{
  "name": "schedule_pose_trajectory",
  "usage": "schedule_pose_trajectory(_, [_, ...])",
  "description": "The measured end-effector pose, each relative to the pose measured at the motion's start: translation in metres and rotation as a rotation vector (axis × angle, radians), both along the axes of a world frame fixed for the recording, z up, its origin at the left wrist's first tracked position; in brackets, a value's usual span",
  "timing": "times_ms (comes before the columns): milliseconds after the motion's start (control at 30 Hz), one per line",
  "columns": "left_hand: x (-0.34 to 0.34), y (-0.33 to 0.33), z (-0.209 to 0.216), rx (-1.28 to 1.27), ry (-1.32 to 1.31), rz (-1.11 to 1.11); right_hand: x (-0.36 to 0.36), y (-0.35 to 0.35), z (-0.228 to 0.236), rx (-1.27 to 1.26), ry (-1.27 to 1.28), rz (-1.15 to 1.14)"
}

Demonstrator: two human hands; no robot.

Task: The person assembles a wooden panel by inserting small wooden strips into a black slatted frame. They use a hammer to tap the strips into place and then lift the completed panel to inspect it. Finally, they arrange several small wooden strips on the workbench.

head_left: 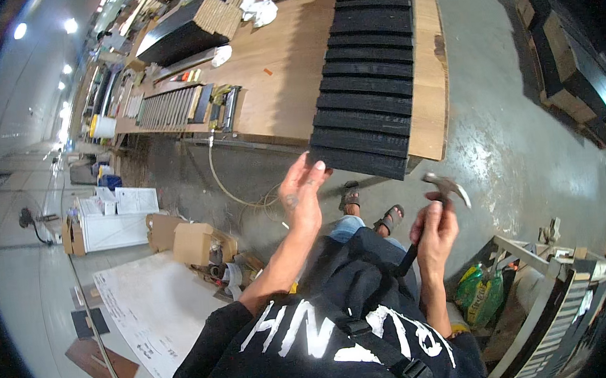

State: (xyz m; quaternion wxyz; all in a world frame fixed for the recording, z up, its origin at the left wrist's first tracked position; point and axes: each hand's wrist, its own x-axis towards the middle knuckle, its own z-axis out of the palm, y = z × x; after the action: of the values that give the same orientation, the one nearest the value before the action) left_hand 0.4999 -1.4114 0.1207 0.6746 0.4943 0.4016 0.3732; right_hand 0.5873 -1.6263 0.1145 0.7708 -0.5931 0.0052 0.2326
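A long black slatted panel (364, 107) lies over the right part of the wooden workbench, its near end jutting past the bench edge. My left hand (300, 195) is at the panel's near left corner, thumb and fingers closed about the edge; some fingertips are hidden. In my right hand (435, 232) is a claw hammer (449, 187), gripped by its dark handle with the metal head up. The hammer head is to the right of the panel's near end, apart from it.
On the workbench (291, 70) are a stack of black-faced boards (190, 32), a row of wooden strips (165, 109) and a nail gun (230, 110). An air hose (219, 177) hangs down beside it. A cardboard box (196, 244) stands left; a slatted rack (536, 313) and green bag (480, 294) right.
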Motion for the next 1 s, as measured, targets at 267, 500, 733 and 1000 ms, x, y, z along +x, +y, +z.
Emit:
schedule_pose_trajectory(267, [-0.003,0.006,-0.006,-0.040,0.043,0.055,0.010,0.001,0.005,-0.045,-0.035,0.013])
schedule_pose_trajectory(500, [0.000,0.014,0.000,-0.077,0.036,0.059,0.012,0.004,0.008,-0.090,-0.011,0.120])
schedule_pose_trajectory(733, [0.000,0.014,0.002,-0.048,0.007,-0.008,0.010,0.006,0.007,-0.096,-0.028,0.173])
schedule_pose_trajectory(1000, [-0.008,0.036,-0.012,-0.026,0.009,-0.128,0.018,0.015,0.010,-0.087,-0.003,0.171])
